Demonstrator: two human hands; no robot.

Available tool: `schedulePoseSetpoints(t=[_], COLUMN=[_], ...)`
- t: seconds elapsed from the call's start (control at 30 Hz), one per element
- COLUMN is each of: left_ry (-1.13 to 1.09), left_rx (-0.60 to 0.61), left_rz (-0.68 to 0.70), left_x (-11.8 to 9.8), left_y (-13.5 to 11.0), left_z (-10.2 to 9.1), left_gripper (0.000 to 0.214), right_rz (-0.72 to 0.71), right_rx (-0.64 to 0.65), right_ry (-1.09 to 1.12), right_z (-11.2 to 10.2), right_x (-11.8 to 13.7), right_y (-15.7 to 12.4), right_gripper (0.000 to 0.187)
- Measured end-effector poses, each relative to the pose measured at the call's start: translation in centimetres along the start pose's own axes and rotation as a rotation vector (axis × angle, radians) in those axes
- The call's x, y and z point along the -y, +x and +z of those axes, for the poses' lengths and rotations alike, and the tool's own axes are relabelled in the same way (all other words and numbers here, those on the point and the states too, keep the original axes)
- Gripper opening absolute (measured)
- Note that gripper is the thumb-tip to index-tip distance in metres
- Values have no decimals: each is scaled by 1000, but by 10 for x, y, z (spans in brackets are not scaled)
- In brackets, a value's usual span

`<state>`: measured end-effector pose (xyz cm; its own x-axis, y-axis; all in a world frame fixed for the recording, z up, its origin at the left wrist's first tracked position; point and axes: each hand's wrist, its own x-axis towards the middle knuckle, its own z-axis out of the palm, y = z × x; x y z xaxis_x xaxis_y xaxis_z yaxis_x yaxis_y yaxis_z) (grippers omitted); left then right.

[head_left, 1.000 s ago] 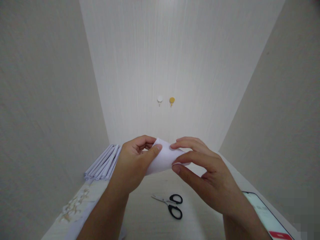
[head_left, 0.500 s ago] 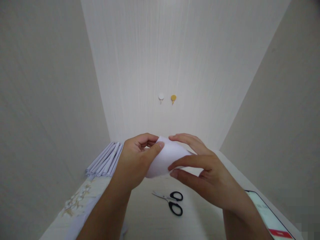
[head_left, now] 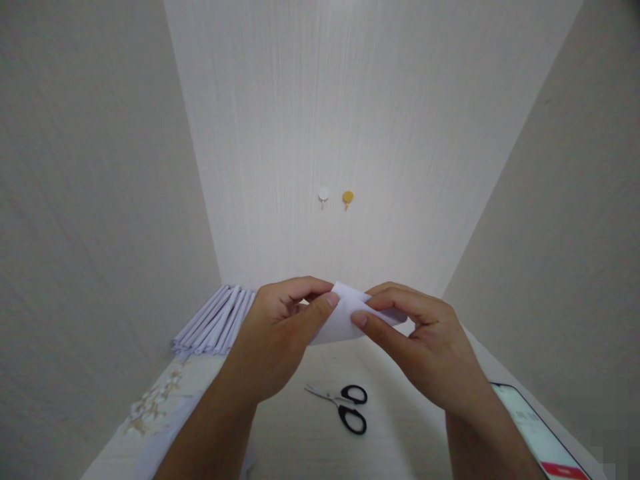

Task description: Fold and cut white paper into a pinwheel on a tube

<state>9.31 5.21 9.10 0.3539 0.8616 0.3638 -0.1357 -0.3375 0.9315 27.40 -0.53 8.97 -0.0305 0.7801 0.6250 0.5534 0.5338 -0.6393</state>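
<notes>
A small piece of white paper [head_left: 344, 317] is held up above the table between both hands. My left hand [head_left: 277, 337] pinches its left side, thumb on the near face and fingers curled behind. My right hand [head_left: 425, 347] pinches its right side with thumb and fingertips pressed together. Most of the sheet is hidden by my fingers. Black-handled scissors [head_left: 345, 404] lie closed on the table below the hands.
A row of folded white paper pieces [head_left: 215, 319] rests at the back left of the table. A phone [head_left: 537, 437] with a lit screen lies at the right edge. Two round wall hooks, one white [head_left: 323, 195] and one yellow [head_left: 347, 198], hang ahead. Walls close in on both sides.
My right hand's fingers have closed in from a spread hold to a tighter pinch at the paper's right part. Both hands have shifted slightly right and down, and the paper looks flatter.
</notes>
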Motion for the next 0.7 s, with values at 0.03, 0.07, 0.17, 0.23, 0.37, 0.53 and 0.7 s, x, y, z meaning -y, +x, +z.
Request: schedulePoseSetpoints(t=[0.03,0.07,0.17,0.23,0.37,0.53,0.7], left_ry=[11,22,37,45,135,127,-5], left_rx=[6,15,53,70,52,40,86], left_rz=[1,-1,-7,-14,-22,-44,-61], left_x=[-1,-1,-1,-1,0,2,2], left_y=[0,0,-1,-2,1,7,6], left_z=[0,0,0,-1,-2,-7,-11], left_gripper=[14,14,17,19,23,21,17], right_rz=[-12,-15,37,77,6,-22,-24], right_rx=[-4,-6,8,30,51,73,52], right_ry=[6,8,-12,-25,8,100,189], right_z=[0,0,0,0,-1,-1,-1], right_x=[0,0,1,2,3,6,8], right_y=[0,0,-1,-1,0,0,0], right_gripper=[12,12,15,17,14,10,10])
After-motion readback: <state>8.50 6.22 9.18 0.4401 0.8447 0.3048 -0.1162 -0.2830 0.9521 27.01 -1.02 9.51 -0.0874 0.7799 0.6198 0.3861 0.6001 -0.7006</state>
